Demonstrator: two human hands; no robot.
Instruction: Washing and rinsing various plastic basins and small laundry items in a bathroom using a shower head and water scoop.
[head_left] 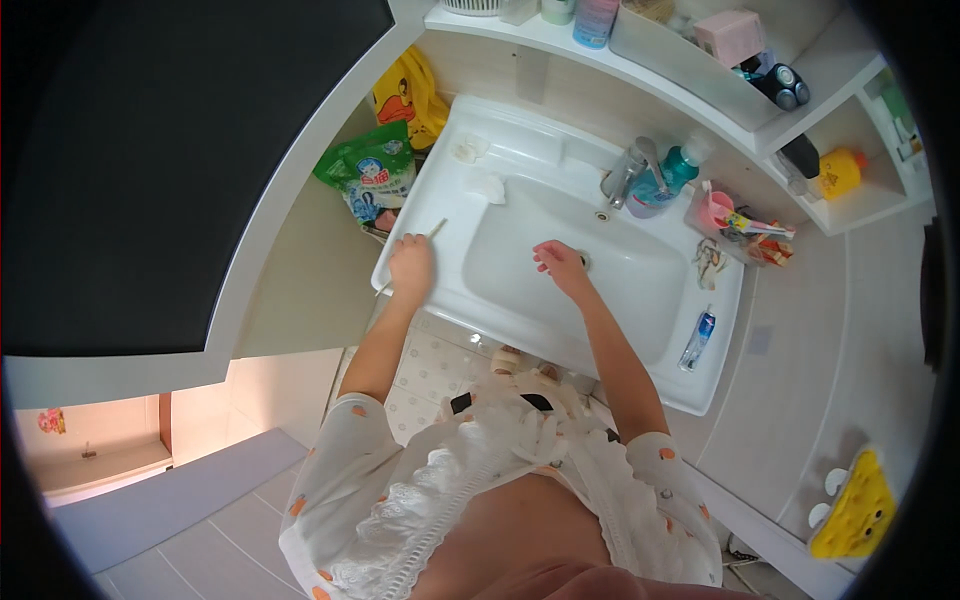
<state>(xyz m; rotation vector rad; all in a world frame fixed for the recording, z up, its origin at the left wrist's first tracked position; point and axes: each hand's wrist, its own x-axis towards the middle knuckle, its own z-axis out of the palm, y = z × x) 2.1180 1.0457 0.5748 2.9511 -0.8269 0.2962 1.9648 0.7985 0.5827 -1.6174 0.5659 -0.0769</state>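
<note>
My left hand (410, 266) is closed on a thin pale stick (437, 230) at the left rim of the white washbasin (455, 190). The stick slants across the rim and shows at both sides of my fist; its exact kind is too small to tell. Over the bowl, close to the drain, my right hand (561, 267) hangs with its fingers loosely bent and slightly apart, and nothing shows in it. A chrome faucet (628, 170) stands at the back of the basin. Beside it is a teal pump bottle (672, 175).
A blue-and-white tube (699, 338) lies on the right rim, below a crumpled patterned cloth (710, 262). At the back right stands a pink cup (716, 209). A green bag (370, 170) and yellow duck-print item (415, 95) sit left. Above runs a white shelf (690, 85).
</note>
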